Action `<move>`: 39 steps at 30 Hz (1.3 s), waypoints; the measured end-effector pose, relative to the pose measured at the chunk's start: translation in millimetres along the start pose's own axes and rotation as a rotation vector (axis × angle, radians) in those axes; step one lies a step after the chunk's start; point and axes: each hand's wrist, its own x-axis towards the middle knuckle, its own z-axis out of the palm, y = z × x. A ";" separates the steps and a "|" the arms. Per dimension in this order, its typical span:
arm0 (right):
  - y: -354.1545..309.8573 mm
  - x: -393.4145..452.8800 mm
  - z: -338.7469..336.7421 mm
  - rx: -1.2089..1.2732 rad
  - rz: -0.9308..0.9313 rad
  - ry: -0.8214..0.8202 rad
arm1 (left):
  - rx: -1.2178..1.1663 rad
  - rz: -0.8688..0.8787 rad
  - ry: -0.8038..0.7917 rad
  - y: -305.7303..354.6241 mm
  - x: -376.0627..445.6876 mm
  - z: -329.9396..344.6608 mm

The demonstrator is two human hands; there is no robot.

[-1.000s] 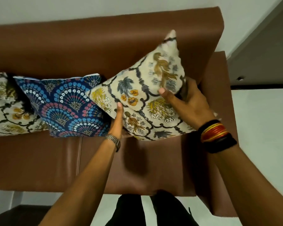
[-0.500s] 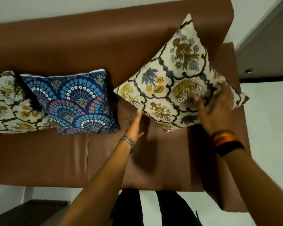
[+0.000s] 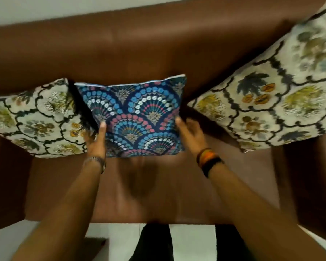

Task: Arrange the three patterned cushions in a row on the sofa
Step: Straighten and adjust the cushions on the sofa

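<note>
Head view, blue cushion [image 3: 137, 113] between both hands [image 3: 96, 140]

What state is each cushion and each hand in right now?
Blue cushion: middle, leaning on the backrest, gripped at both sides.
Left cream cushion: leaning, touching the blue one.
Right cream cushion: tilted, apart, unheld.
Left hand: on the blue cushion's left edge.
Right hand: at its right edge.

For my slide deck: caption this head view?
Both hands grip the blue cushion between two floral cushions.

Three cushions [image 3: 137, 117], one sofa [image 3: 120, 46], two hands [image 3: 191, 131].
</note>
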 end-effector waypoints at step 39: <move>-125.3 25.1 56.7 -0.387 -0.582 0.202 | -0.457 -0.354 -0.514 21.9 -20.8 99.1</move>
